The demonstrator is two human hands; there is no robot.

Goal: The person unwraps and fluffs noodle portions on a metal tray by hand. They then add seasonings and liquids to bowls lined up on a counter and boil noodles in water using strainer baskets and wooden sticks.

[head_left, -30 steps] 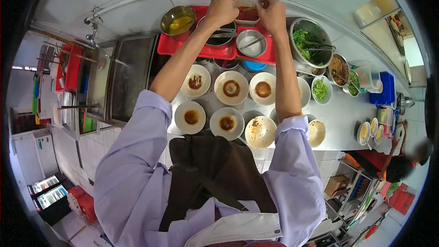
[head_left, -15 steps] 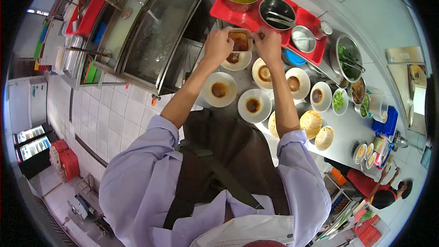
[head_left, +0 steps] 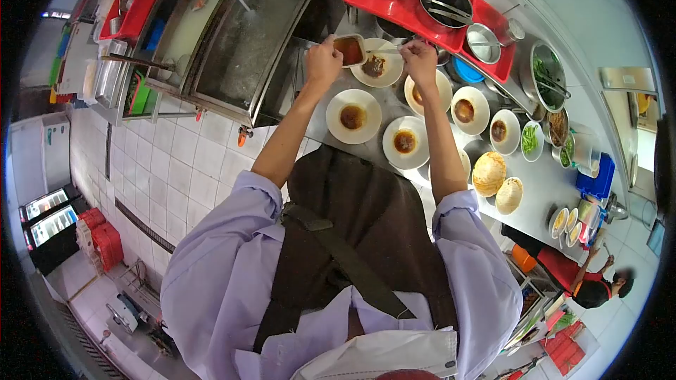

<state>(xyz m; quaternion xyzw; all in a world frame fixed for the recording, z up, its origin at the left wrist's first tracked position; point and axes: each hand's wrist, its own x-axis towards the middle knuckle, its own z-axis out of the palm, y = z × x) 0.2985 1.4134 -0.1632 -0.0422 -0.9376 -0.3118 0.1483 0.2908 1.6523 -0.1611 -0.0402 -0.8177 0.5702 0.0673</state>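
Observation:
My left hand (head_left: 324, 63) grips a small square container (head_left: 350, 51) of reddish-brown sauce by its left side. A thin spoon (head_left: 384, 51) is pinched in my right hand (head_left: 420, 60), its far end reaching left over a white bowl (head_left: 386, 67) with dark sauce in it. Below that bowl stand another sauced bowl (head_left: 353, 116) and a third (head_left: 406, 142). To the right of my right hand are further bowls with brown sauce, one of them (head_left: 470, 110) fully visible. My right forearm partly covers two bowls.
Red trays (head_left: 394, 1) at the back carry metal bowls of oil and dark liquid. Sinks (head_left: 257, 35) with running water lie left. Steel bowls of greens (head_left: 548, 77), smeared bowls (head_left: 489, 174) and a blue bin (head_left: 593, 184) are at right. Another person (head_left: 588, 278) works at the far right.
The view has swung left along the counter. Both hands, with container and spoon, have come from the red tray to the leftmost bowls, and now stand farther apart.

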